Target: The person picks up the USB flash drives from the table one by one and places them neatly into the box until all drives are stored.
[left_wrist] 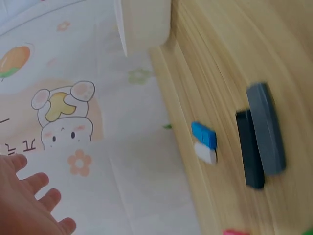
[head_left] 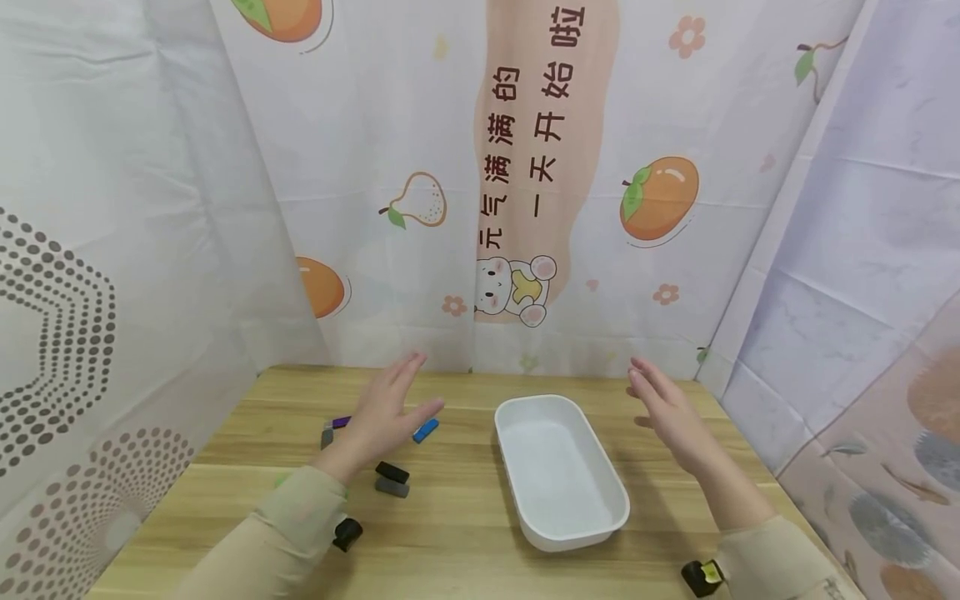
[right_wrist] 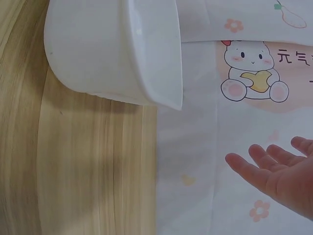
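Note:
My left hand (head_left: 381, 414) is held up over the left part of the table, fingers spread and holding nothing. Below and around it lie small stick-shaped pieces that look like USB sticks: a blue one (head_left: 426, 430), a black one (head_left: 392, 472), a grey one (head_left: 392, 487) and a purple one (head_left: 341, 422). In the left wrist view, a white piece (left_wrist: 205, 153) lies against the blue one. A white rectangular tub (head_left: 558, 467) stands between the hands, with nothing inside. To its right my right hand (head_left: 670, 414) hovers, fingers extended, holding nothing.
A wooden table (head_left: 450, 550) carries everything, backed by a printed curtain (head_left: 375, 275). More curtains hang at both sides. Black wrist devices (head_left: 347, 533) show at both sleeves. Part of a pink piece (left_wrist: 235, 232) appears at the bottom of the left wrist view.

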{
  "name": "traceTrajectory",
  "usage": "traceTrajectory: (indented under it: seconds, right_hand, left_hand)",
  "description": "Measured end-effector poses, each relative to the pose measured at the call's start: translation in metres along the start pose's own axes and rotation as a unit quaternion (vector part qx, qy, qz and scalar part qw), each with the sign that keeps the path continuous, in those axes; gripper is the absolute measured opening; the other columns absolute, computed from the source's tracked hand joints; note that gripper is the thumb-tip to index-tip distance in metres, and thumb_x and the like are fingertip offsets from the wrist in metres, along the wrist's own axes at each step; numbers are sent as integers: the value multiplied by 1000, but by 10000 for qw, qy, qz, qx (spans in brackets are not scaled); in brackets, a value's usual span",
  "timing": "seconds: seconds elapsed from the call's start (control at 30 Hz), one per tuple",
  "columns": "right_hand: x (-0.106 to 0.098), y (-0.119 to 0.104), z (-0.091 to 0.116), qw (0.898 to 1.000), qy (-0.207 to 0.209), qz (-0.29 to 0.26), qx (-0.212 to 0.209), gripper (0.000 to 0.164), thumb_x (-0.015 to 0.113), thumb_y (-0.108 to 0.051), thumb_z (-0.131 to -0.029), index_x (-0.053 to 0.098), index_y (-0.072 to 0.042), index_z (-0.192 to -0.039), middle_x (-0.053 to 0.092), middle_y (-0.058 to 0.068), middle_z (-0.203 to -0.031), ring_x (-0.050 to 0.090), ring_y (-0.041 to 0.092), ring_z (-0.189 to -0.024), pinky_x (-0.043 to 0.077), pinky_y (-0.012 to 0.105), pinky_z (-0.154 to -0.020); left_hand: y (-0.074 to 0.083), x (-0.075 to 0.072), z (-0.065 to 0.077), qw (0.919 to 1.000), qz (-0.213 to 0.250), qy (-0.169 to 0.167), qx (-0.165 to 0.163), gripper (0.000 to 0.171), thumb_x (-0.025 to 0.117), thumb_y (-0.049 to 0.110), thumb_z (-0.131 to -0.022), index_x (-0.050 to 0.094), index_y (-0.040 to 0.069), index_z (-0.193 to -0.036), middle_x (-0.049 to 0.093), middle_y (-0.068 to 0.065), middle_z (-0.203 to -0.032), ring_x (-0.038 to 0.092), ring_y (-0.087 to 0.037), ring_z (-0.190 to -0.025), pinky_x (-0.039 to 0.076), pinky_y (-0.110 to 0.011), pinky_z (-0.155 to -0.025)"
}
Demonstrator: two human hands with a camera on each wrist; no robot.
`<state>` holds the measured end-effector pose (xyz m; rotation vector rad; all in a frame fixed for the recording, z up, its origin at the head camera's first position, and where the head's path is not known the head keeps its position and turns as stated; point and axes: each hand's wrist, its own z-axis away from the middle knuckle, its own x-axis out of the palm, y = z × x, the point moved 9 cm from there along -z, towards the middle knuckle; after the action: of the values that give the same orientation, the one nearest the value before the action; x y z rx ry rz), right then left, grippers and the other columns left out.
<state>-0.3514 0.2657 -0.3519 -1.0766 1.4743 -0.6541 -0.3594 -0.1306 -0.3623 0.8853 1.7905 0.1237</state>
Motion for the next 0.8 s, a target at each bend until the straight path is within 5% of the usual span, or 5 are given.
traceTrajectory:
  seconds: [0.3, 0.63, 0.8]
  right_hand:
    - [5, 14, -3, 9989, -23, -11, 477, 72, 52, -45, -106, 32, 4, -154, 42, 28, -150, 47, 46, -131, 56, 49, -90]
    - [13, 38, -7, 9956, -210, 308, 858, 64, 64, -32, -102, 42, 9, -147, 58, 23, -130, 60, 37, -113, 60, 40, -77]
    - [22, 47, -8, 9952, -420, 325, 825, 60, 66, -27, -101, 46, 11, -143, 63, 22, -121, 63, 37, -105, 60, 45, -75]
  left_hand:
    - [4, 22, 0, 9927, 1106, -290, -385, 80, 58, 52, -101, 30, 5, -159, 31, -17, -162, 29, -37, -148, 27, -58, -116]
    - [5, 42, 5, 9824, 1557, -626, -815, 74, 62, 52, -99, 39, 10, -155, 45, -13, -154, 49, -34, -134, 44, -55, -105]
    - [-1, 52, 11, 9789, 1655, -714, -964, 72, 62, 55, -97, 45, 12, -151, 50, -9, -150, 52, -34, -132, 46, -54, -103]
